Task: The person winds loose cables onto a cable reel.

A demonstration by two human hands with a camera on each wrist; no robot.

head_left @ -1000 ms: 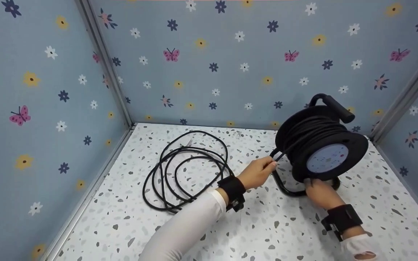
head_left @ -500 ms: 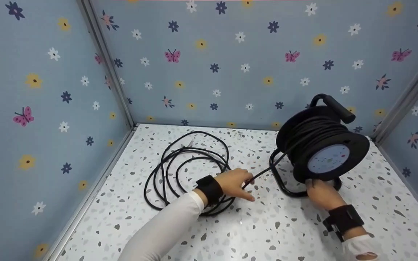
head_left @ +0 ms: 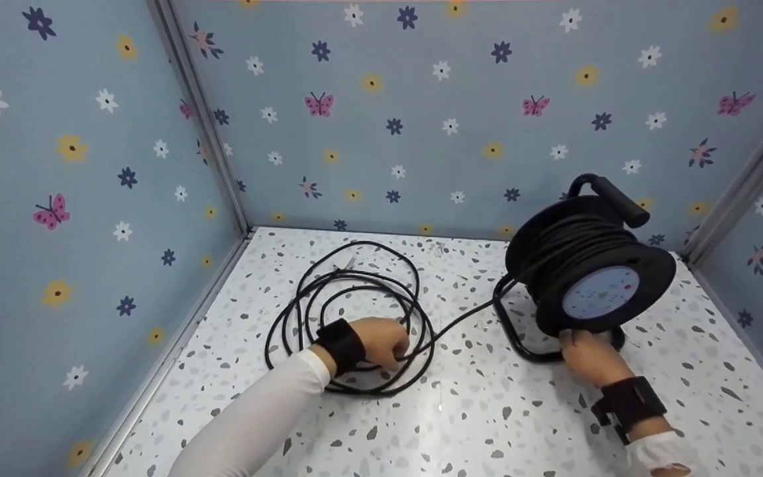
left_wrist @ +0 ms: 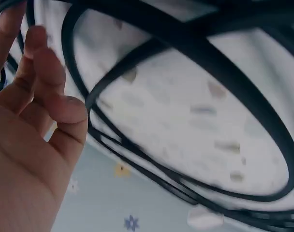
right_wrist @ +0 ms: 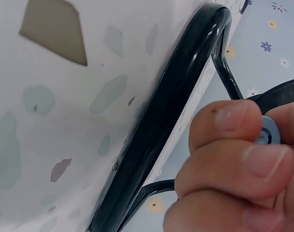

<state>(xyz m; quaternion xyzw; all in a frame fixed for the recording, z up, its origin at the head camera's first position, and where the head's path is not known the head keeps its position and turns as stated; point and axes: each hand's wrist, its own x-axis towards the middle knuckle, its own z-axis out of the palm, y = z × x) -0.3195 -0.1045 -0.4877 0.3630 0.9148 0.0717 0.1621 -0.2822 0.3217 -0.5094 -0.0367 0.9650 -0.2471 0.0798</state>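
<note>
A black cable reel (head_left: 603, 291) with a pale round face stands tilted on its tubular frame at the right. My right hand (head_left: 592, 358) is at the reel's lower rim; in the right wrist view its curled fingers pinch a small grey-blue round knob (right_wrist: 269, 131). The black cable (head_left: 464, 318) runs from the drum down to my left hand (head_left: 381, 341), which holds it low over the loops. Its fingers are bent in the left wrist view, with cable (left_wrist: 195, 43) crossing at the fingertips. Loose cable loops lie under and around this hand.
The speckled white tabletop (head_left: 474, 424) is bounded by blue flowered panels (head_left: 421, 152) at the back and sides. A metal rail (head_left: 169, 351) edges the left. The reel's carrying handle (head_left: 620, 200) points up near the back panel, and its tubular foot (head_left: 510, 338) reaches forward left.
My left hand has moved left and down from beside the reel to the loops, drawing the cable along. Cable now spans the gap. My right hand stays at the reel's lower rim.
</note>
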